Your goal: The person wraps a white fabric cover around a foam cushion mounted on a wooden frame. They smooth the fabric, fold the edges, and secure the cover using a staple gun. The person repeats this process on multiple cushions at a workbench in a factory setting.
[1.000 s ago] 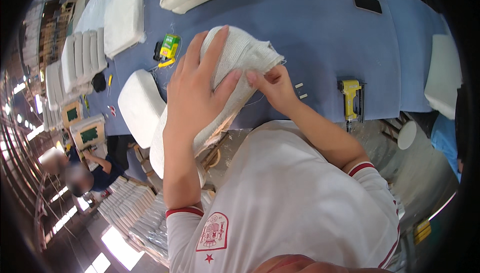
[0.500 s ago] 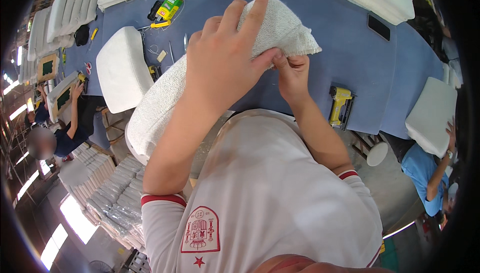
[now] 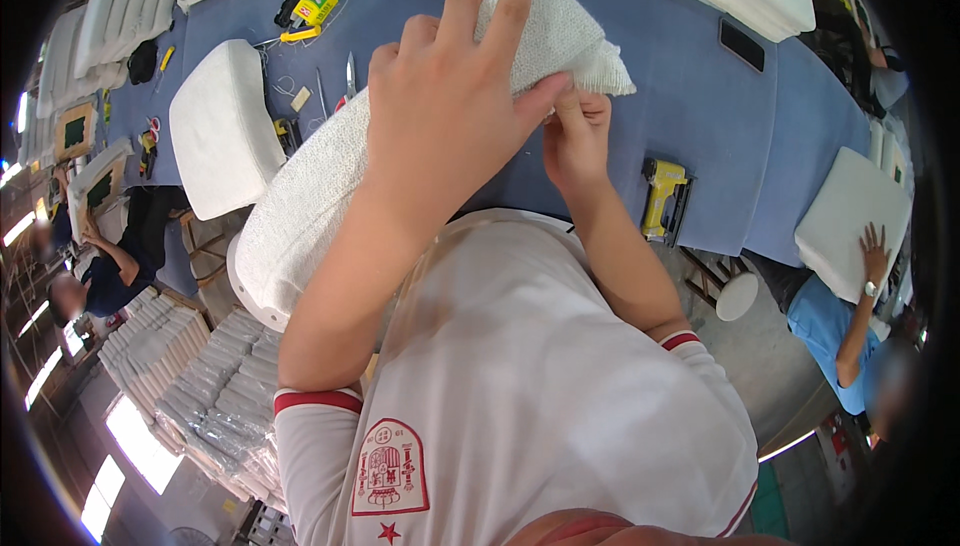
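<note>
White, knobbly fabric covers the cushion (image 3: 330, 186) I hold up off the blue worktop (image 3: 640, 76), tilted from my lap toward the far edge. My left hand (image 3: 450, 116) lies spread over its upper end, fingers open and pressing flat, thumb hooked round the edge. My right hand (image 3: 575, 141) is closed in a pinch on the loose fabric corner just under that thumb. I judge the cushion light and soft, with a stiffer board inside; the cover is rough enough not to slip, so the corner fold is the place to grip, with the palm steadying the bulk. Since half a second ago the cushion sits much the same between my hands, my pinch unchanged. A yellow staple gun (image 3: 662, 196) lies near my right forearm, another white cushion (image 3: 220, 126) to my left.
</note>
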The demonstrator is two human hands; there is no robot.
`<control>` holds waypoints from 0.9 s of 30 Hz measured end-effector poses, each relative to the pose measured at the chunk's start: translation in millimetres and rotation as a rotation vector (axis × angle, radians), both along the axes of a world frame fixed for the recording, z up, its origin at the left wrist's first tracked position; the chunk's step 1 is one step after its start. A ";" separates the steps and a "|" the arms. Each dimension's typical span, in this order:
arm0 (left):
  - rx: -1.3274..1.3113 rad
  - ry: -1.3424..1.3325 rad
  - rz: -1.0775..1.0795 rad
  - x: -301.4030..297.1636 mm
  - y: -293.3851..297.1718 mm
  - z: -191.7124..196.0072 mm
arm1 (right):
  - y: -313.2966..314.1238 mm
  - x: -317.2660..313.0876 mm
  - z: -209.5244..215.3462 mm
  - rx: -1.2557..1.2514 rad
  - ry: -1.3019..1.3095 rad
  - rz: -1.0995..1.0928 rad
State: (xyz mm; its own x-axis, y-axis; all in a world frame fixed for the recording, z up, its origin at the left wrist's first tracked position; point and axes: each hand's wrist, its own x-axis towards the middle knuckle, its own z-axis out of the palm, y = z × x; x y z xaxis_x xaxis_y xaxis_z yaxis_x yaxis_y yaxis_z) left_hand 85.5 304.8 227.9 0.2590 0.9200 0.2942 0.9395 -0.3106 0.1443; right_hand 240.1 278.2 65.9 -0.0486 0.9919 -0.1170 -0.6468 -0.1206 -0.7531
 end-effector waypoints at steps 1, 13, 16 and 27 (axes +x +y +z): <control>0.050 0.038 -0.006 1.0 0.7 -2.5 | 0.7 -0.4 -0.3 0.009 -0.007 -0.013; 0.088 0.054 -0.052 6.3 6.6 -0.3 | -23.7 74.7 -43.0 -0.046 -0.764 0.048; 0.043 0.091 -0.032 1.7 19.1 3.7 | -81.4 149.7 -128.2 -0.048 -1.349 -0.253; -0.073 0.081 -0.030 -26.6 57.9 1.6 | -152.5 232.6 -184.3 -0.712 -1.493 -0.266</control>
State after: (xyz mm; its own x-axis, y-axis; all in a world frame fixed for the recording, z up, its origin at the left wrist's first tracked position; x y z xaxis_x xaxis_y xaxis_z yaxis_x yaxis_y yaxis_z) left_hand 58.9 362.7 229.5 0.3067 0.9297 0.2039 0.9396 -0.3300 0.0910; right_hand 472.7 125.7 -118.5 0.6622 0.6858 -0.3021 0.4798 -0.6977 -0.5320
